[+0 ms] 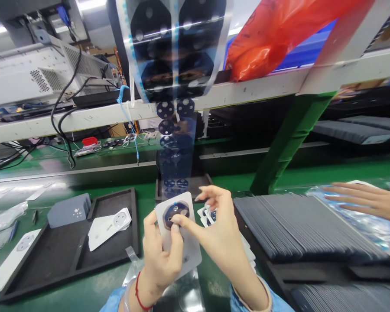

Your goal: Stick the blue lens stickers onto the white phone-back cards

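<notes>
Left hand grasps a white plate, centre view. Right hand: thumb on its dark sticker, other fingers raised, ungripped. I judge sticker placed; full adhesion, cannot tell. White cards lie in tray.

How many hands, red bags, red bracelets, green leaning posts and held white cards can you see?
Hands: 3 (left hand, right hand, another person's hand)
Red bag: 1
Red bracelet: 1
Green leaning post: 1
Held white card: 1
Total: 7
</notes>
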A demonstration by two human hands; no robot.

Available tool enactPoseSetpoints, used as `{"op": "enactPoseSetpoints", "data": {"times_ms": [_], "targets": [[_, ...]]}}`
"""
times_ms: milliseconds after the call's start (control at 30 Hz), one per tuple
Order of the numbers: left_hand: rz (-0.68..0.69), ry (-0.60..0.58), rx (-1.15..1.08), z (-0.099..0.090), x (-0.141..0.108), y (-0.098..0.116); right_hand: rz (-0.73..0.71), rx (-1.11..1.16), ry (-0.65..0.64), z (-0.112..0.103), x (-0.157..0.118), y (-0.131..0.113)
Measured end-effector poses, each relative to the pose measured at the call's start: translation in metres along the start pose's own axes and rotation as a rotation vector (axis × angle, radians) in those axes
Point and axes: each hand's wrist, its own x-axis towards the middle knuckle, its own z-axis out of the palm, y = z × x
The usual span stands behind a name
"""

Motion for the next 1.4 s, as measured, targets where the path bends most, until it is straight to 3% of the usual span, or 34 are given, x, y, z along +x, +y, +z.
{"op": "enactPoseSetpoints", "data": {"times_ms": [167,300,400,500,600,767,933,1067,1267,1333,1400], "targets": [[-0.172,-0.141,-0.143,0.002,0.003,0.008,0.106,0.251,-0.355,0.004,0.002,0.003],[-0.392,-0.271,-0.265,-0.001,0.012,0.012,0.14,0.316,-0.366,0.007,0.002,0.008],[-0.513,-0.281,-0.413,-0.004,0.017,0.012,0.136,0.384,-0.405,0.007,0.004,0.008],[-0.571,-0.289,-0.537,-0.006,0.02,0.012,0.23,0.519,-0.52,0.006,0.006,0.005],[-0.542,-0.315,-0.5,-0.008,0.021,0.011,0.314,0.562,-0.557,0.006,0.006,0.004],[-0.381,-0.421,-0.31,-0.01,0.019,0.009,0.322,0.54,-0.408,0.01,0.007,0.009],[-0.414,-0.424,-0.337,-0.008,0.018,0.005,0.355,0.592,-0.396,0.01,0.009,0.009],[-0.427,-0.316,-0.406,-0.011,0.021,0.002,0.35,0.665,-0.488,0.007,0.009,0.006],[-0.436,-0.257,-0.446,-0.018,0.022,-0.003,0.296,0.741,-0.803,0.002,0.01,0.01],[-0.389,-0.253,-0.394,-0.017,0.021,-0.004,0.279,0.749,-0.819,0.006,0.007,0.012],[-0.331,-0.283,-0.308,-0.017,0.023,-0.004,0.248,0.718,-0.754,0.011,0.005,0.014]]}}
